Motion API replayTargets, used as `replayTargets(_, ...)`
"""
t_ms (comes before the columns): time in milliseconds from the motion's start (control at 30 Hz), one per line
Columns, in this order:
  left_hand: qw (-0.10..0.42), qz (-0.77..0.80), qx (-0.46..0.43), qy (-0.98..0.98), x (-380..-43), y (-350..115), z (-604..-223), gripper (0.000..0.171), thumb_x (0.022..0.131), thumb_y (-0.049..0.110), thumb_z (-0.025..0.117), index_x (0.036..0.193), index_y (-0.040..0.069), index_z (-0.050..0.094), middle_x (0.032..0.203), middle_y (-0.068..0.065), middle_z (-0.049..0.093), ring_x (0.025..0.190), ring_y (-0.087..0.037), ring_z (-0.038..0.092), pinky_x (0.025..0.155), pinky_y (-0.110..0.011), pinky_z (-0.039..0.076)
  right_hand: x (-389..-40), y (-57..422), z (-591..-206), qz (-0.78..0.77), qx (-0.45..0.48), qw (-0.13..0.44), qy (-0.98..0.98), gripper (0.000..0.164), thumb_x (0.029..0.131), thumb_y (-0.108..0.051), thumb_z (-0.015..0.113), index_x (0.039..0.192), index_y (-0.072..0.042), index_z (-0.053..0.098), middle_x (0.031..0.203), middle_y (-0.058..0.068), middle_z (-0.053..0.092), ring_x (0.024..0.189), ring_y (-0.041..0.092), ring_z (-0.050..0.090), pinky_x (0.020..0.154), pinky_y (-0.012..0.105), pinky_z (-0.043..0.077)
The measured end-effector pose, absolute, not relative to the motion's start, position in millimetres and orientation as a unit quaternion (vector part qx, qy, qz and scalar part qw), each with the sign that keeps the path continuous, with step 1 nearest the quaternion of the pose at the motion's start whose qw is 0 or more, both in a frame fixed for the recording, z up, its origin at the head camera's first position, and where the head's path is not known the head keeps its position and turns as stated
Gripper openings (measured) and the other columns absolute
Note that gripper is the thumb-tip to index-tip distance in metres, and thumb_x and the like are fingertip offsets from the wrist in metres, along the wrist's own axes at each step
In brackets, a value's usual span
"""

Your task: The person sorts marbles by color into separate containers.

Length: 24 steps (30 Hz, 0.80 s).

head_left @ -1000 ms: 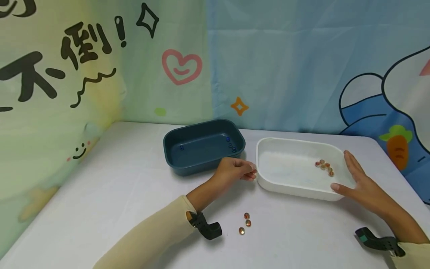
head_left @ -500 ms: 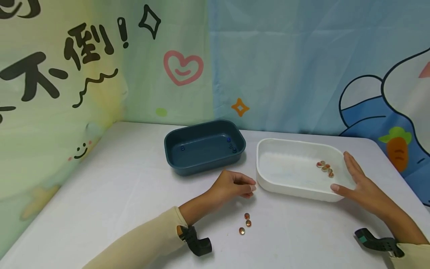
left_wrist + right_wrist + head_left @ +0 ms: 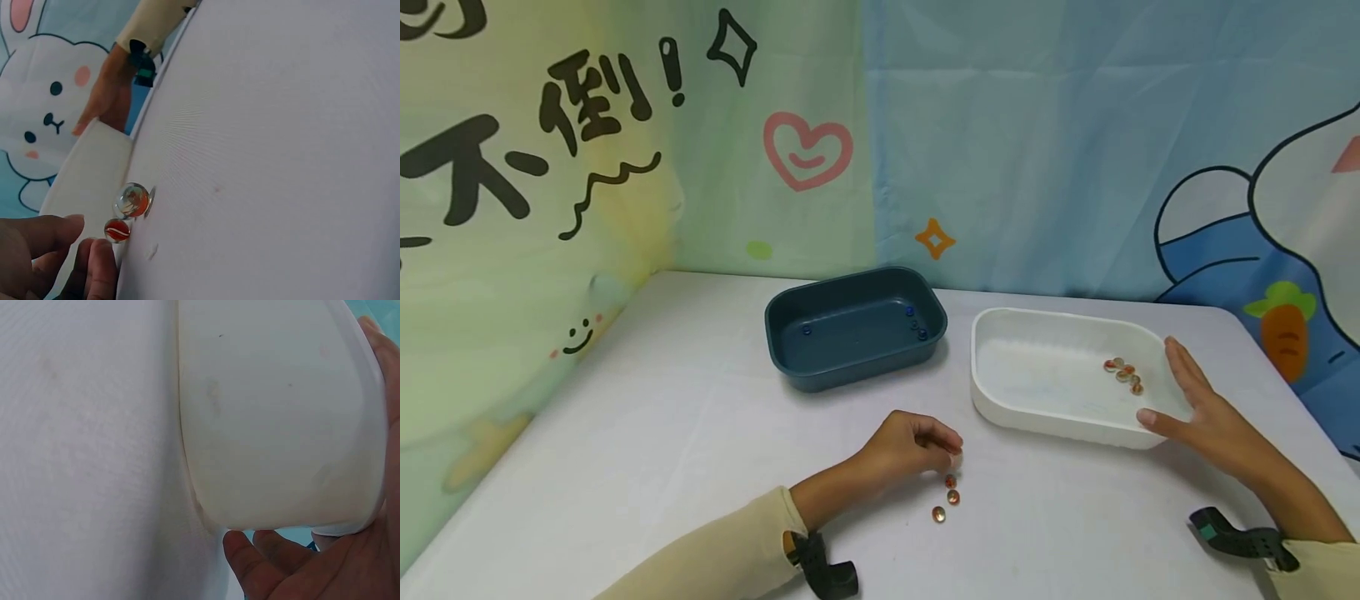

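My left hand (image 3: 913,446) is just behind three orange-and-clear glass marbles (image 3: 953,497) on the white table. In the left wrist view its thumb and fingers are bent and apart, with a gap between them, close to a red marble (image 3: 117,231). A larger-looking clear and orange marble (image 3: 131,201) partly covers another. My right hand (image 3: 1213,421) holds the right end of a white tray (image 3: 1045,425), thumb at the front rim and fingers along the end wall. Several orange marbles (image 3: 1123,376) lie inside the tray. The right wrist view shows its outer wall (image 3: 281,425).
A dark blue-green tray (image 3: 850,377) stands at the back, left of the white one, with several small blue marbles (image 3: 922,334) inside. Behind the table (image 3: 662,450) hangs a printed cloth backdrop (image 3: 1037,167).
My left hand has moved from beside the white tray's left end toward the front, down to the three loose marbles. The right hand and both trays have stayed in place.
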State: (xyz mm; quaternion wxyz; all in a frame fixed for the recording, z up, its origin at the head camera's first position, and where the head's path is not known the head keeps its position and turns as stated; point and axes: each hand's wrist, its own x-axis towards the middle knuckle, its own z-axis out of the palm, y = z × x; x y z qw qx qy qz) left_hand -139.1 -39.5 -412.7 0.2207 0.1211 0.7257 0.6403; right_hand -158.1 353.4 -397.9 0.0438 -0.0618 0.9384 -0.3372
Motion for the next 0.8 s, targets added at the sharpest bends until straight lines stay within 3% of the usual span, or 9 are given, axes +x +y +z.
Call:
replayTargets(267,0.197,0.625,0.158,0.739,-129.9,-39.2,-413.8,0.017,0.079,-0.008,0.071,0.095,-0.002,0.074,0.084,-0.008,0.07,0.073,-0.007,0.063,0.066,-0.017,0.048,-157.0,352.5,-397.6,-0.338,-0.064,0.038,0.938,0.104,0.09,-0.039,0.065,0.152,-0.028,-0.017,0.158,0.009,-0.024,0.136,0.057,-0.012,0.076,0.083,0.017)
replayTargets(433,0.164,0.613,0.161,0.756,-127.0,-38.5,-415.0,0.017,0.085,-0.01,0.063,0.093,0.0,0.074,0.085,-0.005,0.069,0.073,-0.01,0.064,0.07,-0.018,0.047,-156.5,352.4,-398.0,-0.347,-0.065,0.04,0.935,0.104,0.09,-0.038,0.065,0.151,-0.03,-0.018,0.158,0.008,-0.025,0.136,0.056,-0.013,0.078,0.083,0.015)
replayTargets(633,0.175,0.625,0.139,0.748,-125.0,-39.7,-410.8,0.02,0.083,-0.01,0.061,0.095,-0.001,0.072,0.087,-0.006,0.064,0.066,-0.016,0.068,0.066,-0.019,0.048,-157.1,351.5,-397.5,-0.34,-0.063,0.038,0.938,0.103,0.09,-0.039,0.065,0.152,-0.029,-0.017,0.158,0.008,-0.024,0.136,0.058,-0.01,0.077,0.083,0.018)
replayTargets(800,0.158,0.579,0.159,0.784,-125.5,-40.9,-407.5,0.018,0.078,-0.008,0.071,0.092,0.003,0.074,0.084,0.0,0.066,0.072,-0.005,0.062,0.068,-0.019,0.048,-157.9,351.6,-396.0,-0.335,-0.058,0.05,0.939,0.103,0.091,-0.041,0.064,0.151,-0.029,-0.018,0.157,0.007,-0.026,0.136,0.058,-0.011,0.077,0.083,0.019)
